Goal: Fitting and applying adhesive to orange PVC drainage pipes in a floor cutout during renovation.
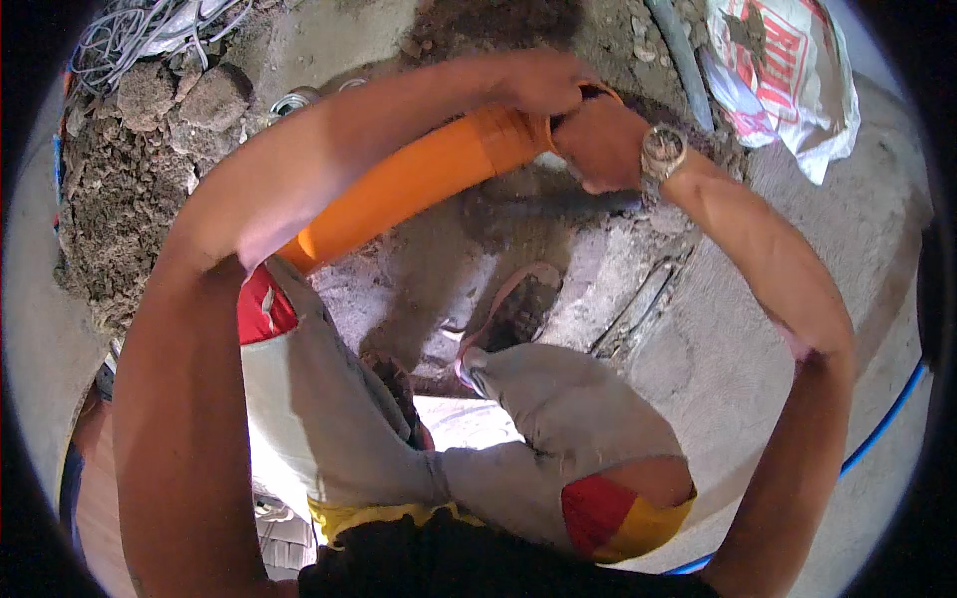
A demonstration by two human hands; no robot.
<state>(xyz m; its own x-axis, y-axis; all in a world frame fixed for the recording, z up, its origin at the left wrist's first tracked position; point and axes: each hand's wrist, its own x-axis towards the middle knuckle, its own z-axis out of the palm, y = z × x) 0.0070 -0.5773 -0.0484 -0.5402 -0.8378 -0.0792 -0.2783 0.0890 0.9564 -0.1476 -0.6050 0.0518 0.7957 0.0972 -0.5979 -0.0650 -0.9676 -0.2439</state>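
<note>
A long orange pipe (pixel 419 174) slants up across the middle, from beside my left knee to its wider far end. Over that end reaches my left hand (pixel 560 84), closed on the rim from the far side; its fingertips are hidden. My right hand (pixel 601 143), with a watch (pixel 664 151) on its wrist, is curled against the same pipe end, knuckles toward me. A bit of orange rim (pixel 604 94) shows between the two hands. Whether anything small is inside the right hand's fingers cannot be seen.
Dug-out soil and stones (pixel 140 189) are heaped at the left, below a tangle of grey wire (pixel 140 45). A grey pipe (pixel 681 65) and a white printed sack (pixel 797 80) lie at the far right. A blue hose (pixel 887 424) runs along the right. A dark bar (pixel 558 204) lies below my hands.
</note>
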